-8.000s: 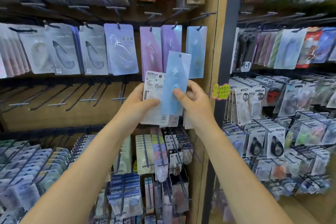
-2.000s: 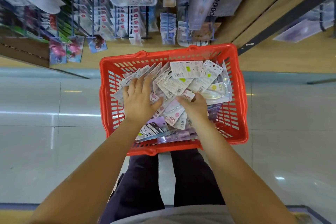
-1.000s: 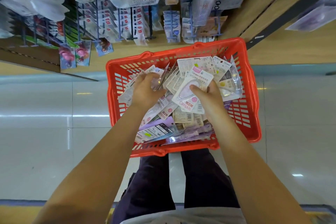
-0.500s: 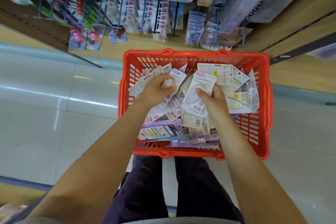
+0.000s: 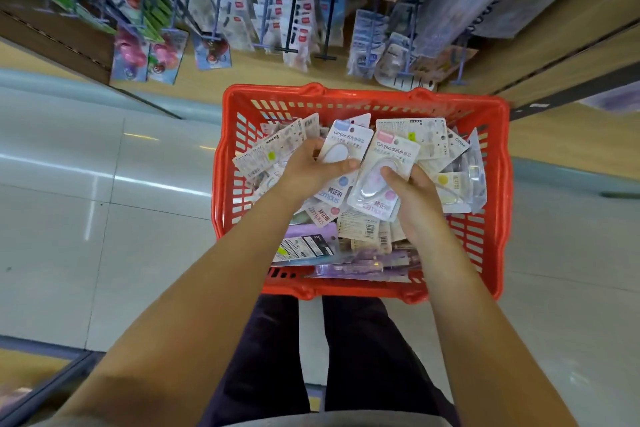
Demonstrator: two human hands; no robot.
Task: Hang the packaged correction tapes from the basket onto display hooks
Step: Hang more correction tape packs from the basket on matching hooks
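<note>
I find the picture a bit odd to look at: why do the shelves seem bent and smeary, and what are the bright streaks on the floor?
Head view: wide-angle lens bends the shelves, blurred at the edges; floor streaks are glare; basket and hands sharp.

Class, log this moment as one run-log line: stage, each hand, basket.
stage: picking | left hand: holds blue pack | right hand: holds pink pack | basket: many packs left | hung: neither
</note>
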